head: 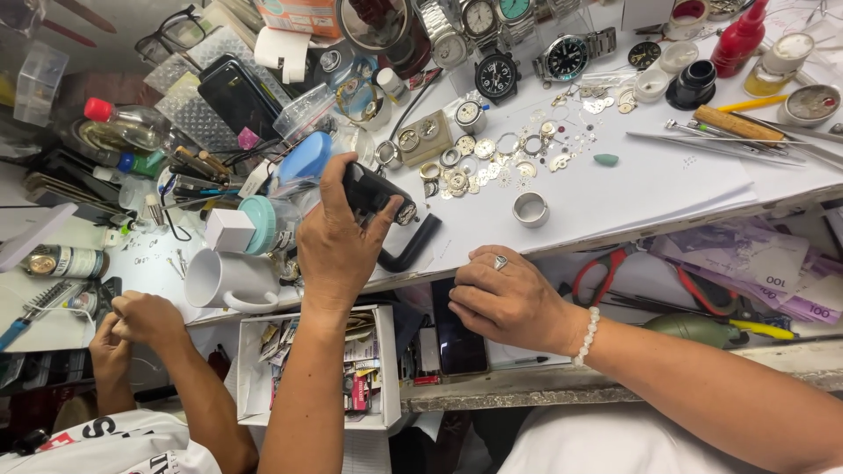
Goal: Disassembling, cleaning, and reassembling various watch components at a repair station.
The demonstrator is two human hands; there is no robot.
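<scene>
A white, cluttered work bench [632, 189] spans the frame from the upper right down to the lower left. At the centre the person's left hand [338, 237] is raised over the bench's front edge, fingers wrapped around a small black boxy device with a round metal end [373, 193], which sits just above a black L-shaped handle [413, 246] lying on the bench. The right hand [505, 298], wearing a silver ring and a white bead bracelet [587, 335], rests loosely curled and holding nothing on the bench's front edge, just above a dark phone-like slab [457, 338] in the open drawer below. A white ceramic mug [224, 281] stands left of the left hand. A short silver metal ring [530, 209] lies upper right of the device, below a scatter of small brass and steel watch parts [492, 158]. At the lower left, another person's two hands [132, 329] are clasped together.
</scene>
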